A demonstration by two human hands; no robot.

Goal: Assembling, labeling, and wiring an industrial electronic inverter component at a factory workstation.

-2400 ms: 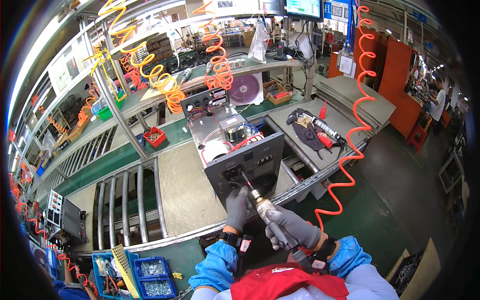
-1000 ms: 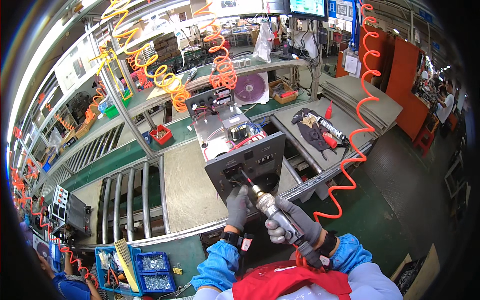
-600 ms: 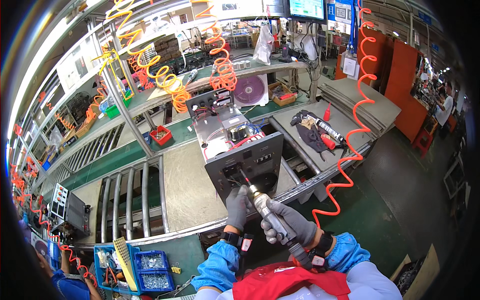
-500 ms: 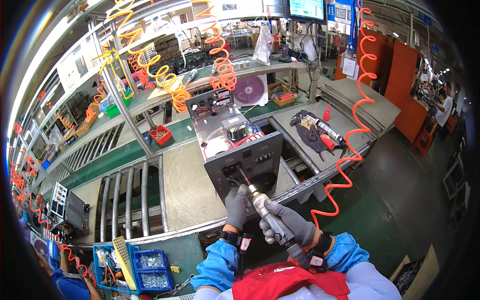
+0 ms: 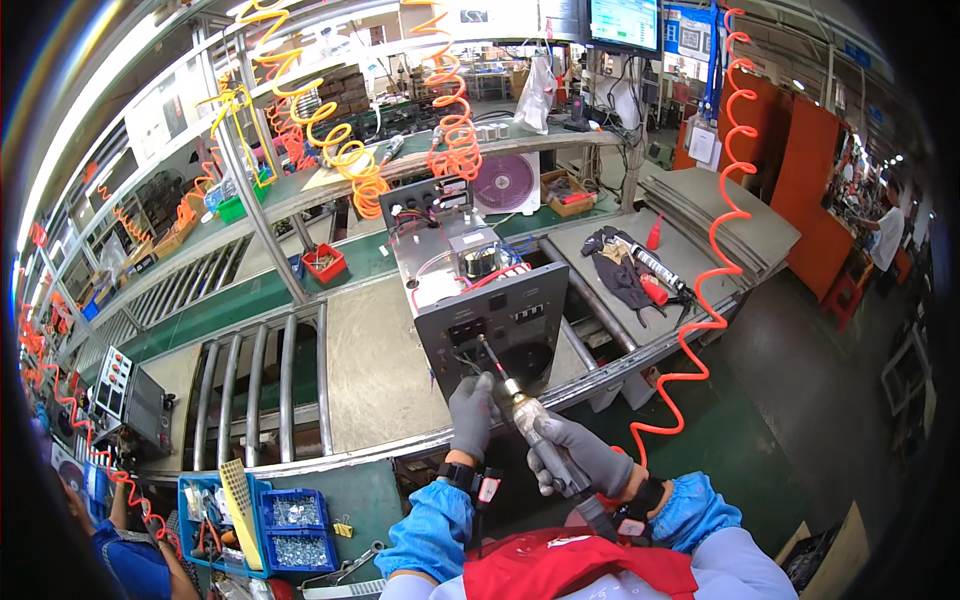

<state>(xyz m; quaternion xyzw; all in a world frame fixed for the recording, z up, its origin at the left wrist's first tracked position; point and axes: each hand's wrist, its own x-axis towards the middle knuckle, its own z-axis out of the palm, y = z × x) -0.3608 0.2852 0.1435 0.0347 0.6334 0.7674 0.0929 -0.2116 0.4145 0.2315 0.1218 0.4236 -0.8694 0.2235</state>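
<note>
My right hand (image 5: 582, 455) wears a grey glove and is wrapped round an air screwdriver (image 5: 560, 462). Its long bit (image 5: 494, 358) points up and left, the tip at the dark front panel (image 5: 492, 318) of an open electrical unit. Close beside the bit is my gloved left hand (image 5: 472, 412), fingers drawn together just in front of the panel. What those fingers hold, if anything, is hidden. Short wires (image 5: 464, 360) hang from the panel's left opening. Behind the panel, the unit's metal chassis (image 5: 425, 250) carries a transformer (image 5: 481, 262) and red wiring.
Metal rollers (image 5: 258, 390) run left of the unit. Blue bins (image 5: 300, 535) of small hardware sit at the lower left. A dark cloth (image 5: 618, 270) and a sealant gun (image 5: 650, 265) lie to the right, near an orange coiled hose (image 5: 690, 370). Another person (image 5: 140, 550) is at far left.
The bit tip has shifted slightly along the panel. Both hands stay close to their former places; the whole view has moved a little.
</note>
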